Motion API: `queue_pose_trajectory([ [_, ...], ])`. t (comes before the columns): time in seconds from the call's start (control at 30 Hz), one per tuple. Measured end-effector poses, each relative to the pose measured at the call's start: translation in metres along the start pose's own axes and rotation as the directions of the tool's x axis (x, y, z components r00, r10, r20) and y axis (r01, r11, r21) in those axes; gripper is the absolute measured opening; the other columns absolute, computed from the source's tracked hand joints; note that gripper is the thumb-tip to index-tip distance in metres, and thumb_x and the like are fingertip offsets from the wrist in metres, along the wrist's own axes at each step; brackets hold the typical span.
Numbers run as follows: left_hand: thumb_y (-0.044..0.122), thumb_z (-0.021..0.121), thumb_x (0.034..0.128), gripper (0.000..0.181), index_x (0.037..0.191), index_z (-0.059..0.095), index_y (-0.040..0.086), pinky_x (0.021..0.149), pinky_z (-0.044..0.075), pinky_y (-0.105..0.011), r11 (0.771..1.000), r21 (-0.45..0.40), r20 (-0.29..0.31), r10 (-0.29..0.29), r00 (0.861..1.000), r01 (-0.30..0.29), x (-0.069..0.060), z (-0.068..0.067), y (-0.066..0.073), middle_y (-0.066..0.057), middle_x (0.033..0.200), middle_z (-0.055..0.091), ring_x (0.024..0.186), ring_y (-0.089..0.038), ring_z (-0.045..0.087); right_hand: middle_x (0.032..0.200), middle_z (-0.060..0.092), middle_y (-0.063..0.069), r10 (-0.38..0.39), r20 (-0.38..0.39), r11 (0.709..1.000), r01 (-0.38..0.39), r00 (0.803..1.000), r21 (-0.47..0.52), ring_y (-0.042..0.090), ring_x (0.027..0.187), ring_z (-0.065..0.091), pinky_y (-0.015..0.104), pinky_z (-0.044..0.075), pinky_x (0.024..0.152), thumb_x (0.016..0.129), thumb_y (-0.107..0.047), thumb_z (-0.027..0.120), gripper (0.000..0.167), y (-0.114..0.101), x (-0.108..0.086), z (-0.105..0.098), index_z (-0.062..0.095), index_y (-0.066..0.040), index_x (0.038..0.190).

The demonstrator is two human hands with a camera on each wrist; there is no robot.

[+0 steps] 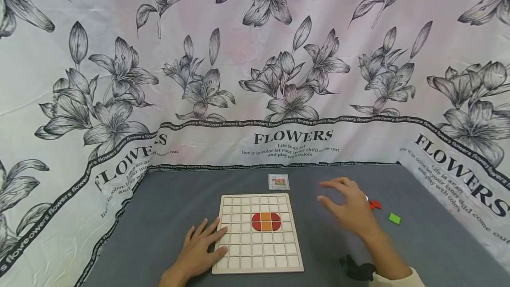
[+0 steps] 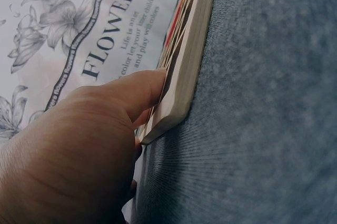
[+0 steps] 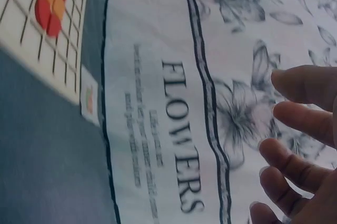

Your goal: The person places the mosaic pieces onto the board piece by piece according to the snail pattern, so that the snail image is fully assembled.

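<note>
While our left hand [image 1: 201,247] lies with fingers spread and relaxed across the left edge of the board [image 1: 247,251], we hold our right hand [image 1: 352,209] above the table [image 1: 179,203] to the board's right, its thumb and fingers loosely parted. On the board we see red pieces [image 1: 256,217] rounding both ends of a band of orange pieces [image 1: 265,217], right of centre, and the card [image 1: 278,182] lies just beyond the far edge. Past that hand lie loose red pieces [image 1: 376,204], with a green piece [image 1: 395,219] farther right.
</note>
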State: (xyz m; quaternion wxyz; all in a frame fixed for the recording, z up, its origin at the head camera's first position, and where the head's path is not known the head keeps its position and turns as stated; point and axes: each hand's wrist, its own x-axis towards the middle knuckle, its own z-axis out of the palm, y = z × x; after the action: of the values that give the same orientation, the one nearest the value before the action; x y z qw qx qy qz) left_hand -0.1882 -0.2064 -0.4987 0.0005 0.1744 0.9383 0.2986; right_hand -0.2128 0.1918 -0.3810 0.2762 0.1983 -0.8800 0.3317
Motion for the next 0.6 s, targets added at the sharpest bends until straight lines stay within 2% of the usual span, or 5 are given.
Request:
queue_pose_trajectory([
  [0.17,0.056,0.054,0.0929,0.058,0.138,0.057,0.020,0.105,0.001,-0.068,1.000,0.000,-0.010,-0.003,1.000,0.003,-0.001,0.000,-0.001,-0.006,0.152,0.036,0.140,-0.042,0.020,0.107,0.059,0.009,0.018,-0.013,0.999,-0.019,1.000,-0.039,0.031,0.102,0.050,0.053,0.043,0.072,0.081,-0.014,0.080,0.034,0.019,-0.005,-0.025,0.070,-0.006,0.112],
  [0.33,0.056,0.054,0.0930,0.058,0.138,0.058,0.020,0.105,0.002,-0.067,1.000,0.004,-0.023,0.001,1.000,-0.001,-0.001,0.001,0.000,-0.006,0.152,0.036,0.139,-0.042,0.021,0.107,0.059,0.012,0.037,-0.048,0.996,-0.040,0.998,-0.074,0.032,0.099,0.050,0.049,0.040,0.069,0.082,-0.011,0.078,0.033,0.041,-0.009,-0.041,0.069,-0.003,0.113],
  [0.43,0.056,0.053,0.0932,0.058,0.138,0.057,0.020,0.105,0.002,-0.067,1.000,0.004,-0.015,-0.001,1.000,0.001,-0.001,0.001,0.000,-0.005,0.152,0.035,0.140,-0.042,0.020,0.106,0.059,0.014,0.077,-0.061,0.991,-0.083,0.995,-0.102,0.032,0.094,0.051,0.049,0.042,0.071,0.085,-0.012,0.076,0.032,0.057,-0.011,-0.045,0.068,-0.002,0.114],
  [0.6,0.057,0.052,0.0936,0.058,0.139,0.057,0.020,0.105,0.002,-0.066,1.000,0.008,-0.007,-0.004,1.000,0.004,0.000,0.001,-0.001,-0.005,0.152,0.035,0.140,-0.042,0.020,0.105,0.059,0.022,0.196,-0.042,0.969,-0.200,0.980,-0.144,0.042,0.092,0.055,0.059,0.042,0.074,0.088,-0.018,0.072,0.034,0.083,-0.019,-0.045,0.067,0.002,0.115],
])
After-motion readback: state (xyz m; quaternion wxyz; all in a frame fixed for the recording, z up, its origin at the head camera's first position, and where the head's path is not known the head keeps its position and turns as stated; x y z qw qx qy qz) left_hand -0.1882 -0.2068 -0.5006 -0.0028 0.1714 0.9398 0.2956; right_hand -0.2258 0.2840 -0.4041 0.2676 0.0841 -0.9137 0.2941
